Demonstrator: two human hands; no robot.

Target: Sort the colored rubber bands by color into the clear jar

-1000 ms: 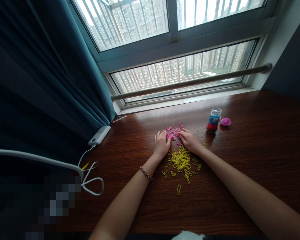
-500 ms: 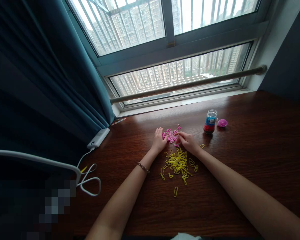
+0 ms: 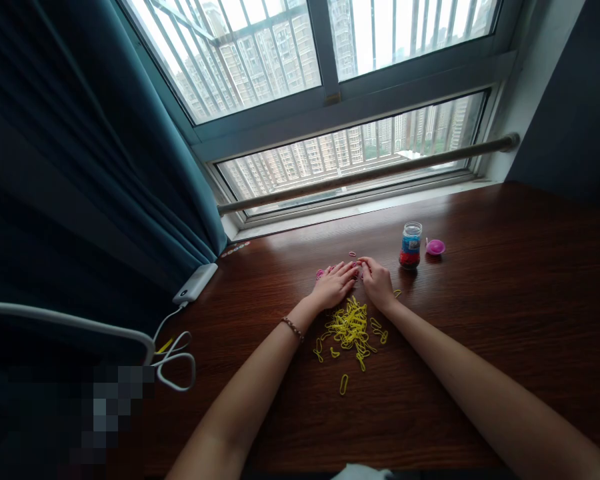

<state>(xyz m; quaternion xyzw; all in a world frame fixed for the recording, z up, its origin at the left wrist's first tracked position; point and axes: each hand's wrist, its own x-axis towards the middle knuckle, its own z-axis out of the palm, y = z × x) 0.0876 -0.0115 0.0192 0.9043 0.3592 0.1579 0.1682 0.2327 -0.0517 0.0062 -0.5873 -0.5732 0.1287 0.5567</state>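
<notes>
My left hand (image 3: 334,285) lies flat, fingers stretched out, over a pile of small pink wire-loop clips (image 3: 321,274), hiding most of them. Just right of it, my right hand (image 3: 377,280) has its thumb and fingers drawn together at the pile's right edge; whatever they pinch is too small to make out. One pink clip (image 3: 353,254) lies apart, beyond the fingertips. Nearer to me, between my forearms, is a loose heap of yellow wire-loop clips (image 3: 351,327), with several strays around it, one of them (image 3: 344,384) closest to me.
A glass jar (image 3: 411,247) with a blue label and red contents stands lidless to the right, beside a pink lid-like cup (image 3: 435,247). At left are a white power bank (image 3: 195,283) and its looped cable (image 3: 177,387). A curtain (image 3: 180,180) and barred window border the table.
My left hand has slid right and now covers the pink pile it was beside. The right hand stays pinched at the pile's right edge. The view has shifted slightly.
</notes>
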